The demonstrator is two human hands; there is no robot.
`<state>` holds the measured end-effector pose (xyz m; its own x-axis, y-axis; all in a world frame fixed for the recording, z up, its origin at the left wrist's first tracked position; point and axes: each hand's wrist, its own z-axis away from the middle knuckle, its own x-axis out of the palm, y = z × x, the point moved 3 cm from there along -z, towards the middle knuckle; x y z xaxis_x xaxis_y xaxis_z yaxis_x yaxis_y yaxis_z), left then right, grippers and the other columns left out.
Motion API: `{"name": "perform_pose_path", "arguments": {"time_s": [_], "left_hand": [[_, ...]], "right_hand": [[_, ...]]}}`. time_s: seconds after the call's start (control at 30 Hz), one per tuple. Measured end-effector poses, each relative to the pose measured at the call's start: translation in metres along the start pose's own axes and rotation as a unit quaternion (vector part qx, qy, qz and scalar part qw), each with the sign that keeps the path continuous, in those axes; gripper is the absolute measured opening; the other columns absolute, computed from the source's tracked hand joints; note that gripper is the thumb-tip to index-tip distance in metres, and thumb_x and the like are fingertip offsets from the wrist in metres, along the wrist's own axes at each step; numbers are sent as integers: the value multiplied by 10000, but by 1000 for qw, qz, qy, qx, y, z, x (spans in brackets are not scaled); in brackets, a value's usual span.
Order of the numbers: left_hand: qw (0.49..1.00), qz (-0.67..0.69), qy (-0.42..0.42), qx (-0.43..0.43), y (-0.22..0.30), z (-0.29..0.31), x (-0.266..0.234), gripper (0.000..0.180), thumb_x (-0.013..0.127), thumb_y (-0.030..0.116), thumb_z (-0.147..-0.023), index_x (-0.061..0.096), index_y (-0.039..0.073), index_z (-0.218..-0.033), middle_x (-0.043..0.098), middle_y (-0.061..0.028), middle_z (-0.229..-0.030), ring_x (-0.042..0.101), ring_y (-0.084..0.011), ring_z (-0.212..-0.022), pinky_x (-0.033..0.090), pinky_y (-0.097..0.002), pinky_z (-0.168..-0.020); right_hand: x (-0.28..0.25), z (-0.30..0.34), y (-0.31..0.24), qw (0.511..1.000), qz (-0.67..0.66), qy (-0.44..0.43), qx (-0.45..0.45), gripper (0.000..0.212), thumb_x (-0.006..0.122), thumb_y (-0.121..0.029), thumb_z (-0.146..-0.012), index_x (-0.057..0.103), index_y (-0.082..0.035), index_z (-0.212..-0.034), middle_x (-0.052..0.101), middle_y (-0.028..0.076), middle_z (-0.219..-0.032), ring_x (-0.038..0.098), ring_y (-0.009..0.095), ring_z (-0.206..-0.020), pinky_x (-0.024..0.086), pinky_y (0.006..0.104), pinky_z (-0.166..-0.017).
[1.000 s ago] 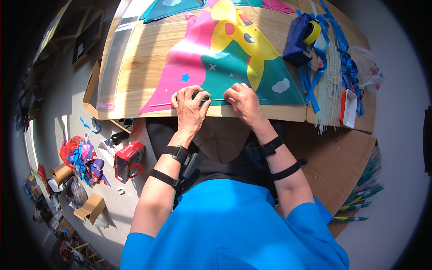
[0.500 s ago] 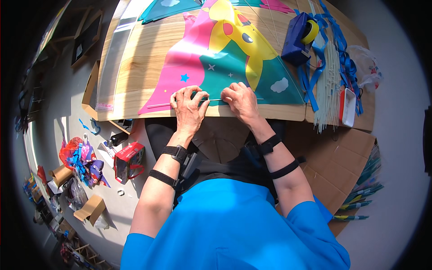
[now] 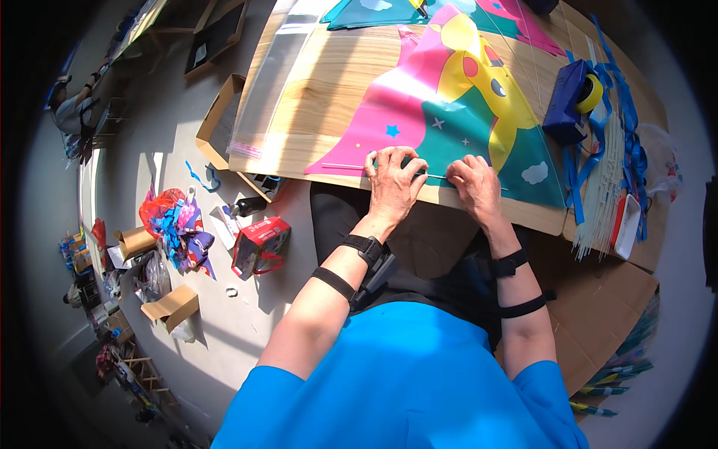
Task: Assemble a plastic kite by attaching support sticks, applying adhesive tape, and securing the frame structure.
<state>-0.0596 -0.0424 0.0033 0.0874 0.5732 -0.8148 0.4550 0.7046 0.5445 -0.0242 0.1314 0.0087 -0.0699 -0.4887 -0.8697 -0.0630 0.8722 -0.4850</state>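
Note:
A triangular sheet of kite fabric, pink and teal with a yellow cartoon figure, lies on the wooden table with its long edge along the table's near side. Along that edge runs a thin white rod. My left hand is curled over the edge, its fingers and thumb closed on the rod. A short way to the right, my right hand pinches the same rod between bent fingers and thumb. The fingertips partly hide the rod and the fabric under them.
A blue tape dispenser with yellow tape stands right of the kite. Beyond it lie a bundle of thin white rods, blue ribbons and a red-and-white tray. More kite fabric is at the back. Boxes and bags lie on the floor.
The head view has turned, so the table, kite and hands appear farther right. Both hands stay at the kite's near edge, still closed around the rod.

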Motion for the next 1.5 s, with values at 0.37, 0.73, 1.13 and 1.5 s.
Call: {"name": "perform_pose_path", "arguments": {"time_s": [0.37, 0.73, 1.13, 1.5], "left_hand": [[1000, -5, 3, 8, 0, -2, -2, 175, 749, 218, -747, 682, 222, -908, 555, 34, -1080, 468, -216, -1110, 274, -455, -964], [1000, -2, 6, 15, 2, -2, 0, 176, 751, 218, -744, 686, 220, -907, 563, 31, -1075, 472, -214, -1107, 271, -443, -956], [1000, 11, -9, 5, 0, -2, -1, 171, 743, 204, -754, 667, 195, -907, 543, 22, -1077, 459, -210, -1137, 239, -492, -1029], [1000, 11, -8, -1, -1, 0, 1, 197, 753, 219, -744, 668, 209, -921, 542, 29, -1082, 452, -214, -1141, 241, -486, -1028]], "right_hand": [[-9, 7, -16, 976, 148, 63, -147, 100, 593, -115, -748, 613, -80, -839, 573, 32, -848, 558, 188, -843, 418, 329, -713], [-3, 5, -9, 989, 102, 57, -90, 62, 639, -107, -744, 585, -101, -774, 549, 38, -806, 557, 207, -831, 415, 343, -700], [-1, 2, 5, 999, -7, 26, -24, 103, 691, -81, -719, 605, -124, -755, 557, 30, -792, 588, 234, -820, 456, 379, -682], [-2, 1, 3, 1000, -13, 10, -5, 125, 698, -78, -728, 588, -124, -765, 546, 36, -767, 588, 240, -813, 462, 380, -680]]}}
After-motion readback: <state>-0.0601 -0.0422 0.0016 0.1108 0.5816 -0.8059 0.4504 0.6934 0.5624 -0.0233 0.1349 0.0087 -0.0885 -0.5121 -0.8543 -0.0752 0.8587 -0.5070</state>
